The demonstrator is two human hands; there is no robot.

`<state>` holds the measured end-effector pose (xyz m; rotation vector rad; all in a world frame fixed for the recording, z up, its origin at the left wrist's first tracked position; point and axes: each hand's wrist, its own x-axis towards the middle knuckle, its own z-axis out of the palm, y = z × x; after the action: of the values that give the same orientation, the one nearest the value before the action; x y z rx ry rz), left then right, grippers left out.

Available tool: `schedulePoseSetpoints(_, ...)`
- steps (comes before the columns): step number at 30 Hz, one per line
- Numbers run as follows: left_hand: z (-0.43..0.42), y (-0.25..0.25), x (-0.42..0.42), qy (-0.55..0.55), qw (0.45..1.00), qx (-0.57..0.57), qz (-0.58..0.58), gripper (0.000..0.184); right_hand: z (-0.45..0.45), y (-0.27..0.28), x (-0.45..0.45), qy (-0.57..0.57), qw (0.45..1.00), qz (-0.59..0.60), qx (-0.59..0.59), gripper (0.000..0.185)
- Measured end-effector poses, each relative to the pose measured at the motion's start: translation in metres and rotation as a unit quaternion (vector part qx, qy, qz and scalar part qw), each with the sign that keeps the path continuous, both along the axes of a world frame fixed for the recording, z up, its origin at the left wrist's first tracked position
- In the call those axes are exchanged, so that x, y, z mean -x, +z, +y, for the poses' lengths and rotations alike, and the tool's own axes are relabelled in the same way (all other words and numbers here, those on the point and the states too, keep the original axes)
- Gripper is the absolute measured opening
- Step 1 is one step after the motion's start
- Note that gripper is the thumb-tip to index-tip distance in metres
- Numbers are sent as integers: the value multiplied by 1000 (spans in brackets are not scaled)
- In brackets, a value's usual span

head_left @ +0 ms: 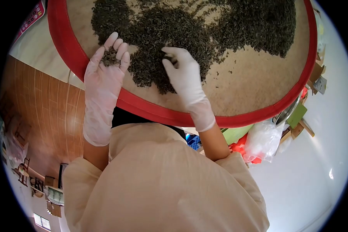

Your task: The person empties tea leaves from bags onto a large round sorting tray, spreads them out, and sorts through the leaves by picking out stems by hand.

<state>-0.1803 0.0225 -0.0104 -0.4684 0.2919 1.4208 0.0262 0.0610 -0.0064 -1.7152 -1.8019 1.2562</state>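
Dark, curled dried leaves (174, 29) lie in heaps on a large round tan tray (255, 81) with a red rim. My left hand (106, 69), in a thin white glove, is palm up over the near left part of the tray, fingers curled round a small clump of leaves (110, 57) in the palm. To its right, my right hand (181, 69), gloved too, is at the middle heap with thumb and forefinger bent toward each other. Whether anything is between those fingertips is too small to tell.
Beside the tray at the right are a clear plastic bag (263, 139), a red bag, a green box (297, 115) and a metal bowl. A pale tabletop (42, 50) is at the upper left, above a wood-tiled floor (50, 96).
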Motion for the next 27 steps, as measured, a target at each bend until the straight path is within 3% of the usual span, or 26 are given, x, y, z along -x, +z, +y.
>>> schedulePoseSetpoints(2, -1, 0, 0, 1, 1000, -6, 7, 40, 4, 12, -15, -91, 988, 60, 113, 22)
schedulePoseSetpoints(4, -1, -2, -1, -5, 1000, 3, 18, 40, 10, 27, -27, -181, 941, 188, 215, 20)
schedulePoseSetpoints(8, 3, 5, -6, -8, 999, 45, 23, 39, 15, 35, -47, -181, 885, 281, 323, 27)
schedulePoseSetpoints(15, 2, 6, -3, -21, 998, 43, 52, 40, 7, 38, -47, -178, 787, 468, 360, 48)
schedulePoseSetpoints(18, 2, 5, -1, -19, 998, 39, 52, 41, 8, 41, -45, -167, 776, 488, 363, 56)
schedulePoseSetpoints(22, 2, 4, -1, -19, 999, 15, 31, 41, 7, 44, -49, -163, 823, 426, 340, 63)
schedulePoseSetpoints(25, 3, 9, -2, -21, 999, 20, 31, 41, 11, 62, -49, -165, 913, 253, 276, 59)
schedulePoseSetpoints(26, 3, 9, -1, -21, 999, 20, 32, 41, 14, 61, -54, -164, 912, 254, 276, 59)
schedulePoseSetpoints(27, 3, 8, -1, -18, 999, 15, 24, 41, 20, 57, -60, -108, 973, 126, 160, 55)
